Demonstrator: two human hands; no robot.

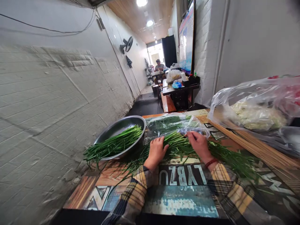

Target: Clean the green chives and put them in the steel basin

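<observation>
A loose pile of garlic chives (175, 142) lies across the table before me, stalk ends towards the plastic bag behind. My left hand (156, 151) rests over the pile's left part, thumb apart from the fingers; no chives show clearly gripped in it. On the right, my right hand (198, 144) is closed in a pinch at the stalk ends of the chives, its fingertips partly hidden. More chives lie on the table beneath and right of my right wrist. To the left, a metal bowl (143, 125) holds a bunch of chives, leaves hanging over its near rim.
A clear plastic bag (161, 123) of greens lies behind the pile. Long thin wooden sticks (248, 142) stretch along the right, beside a bag of pale vegetables (257, 115). A brick wall (47, 109) borders the left. A person (159, 66) sits at a far table.
</observation>
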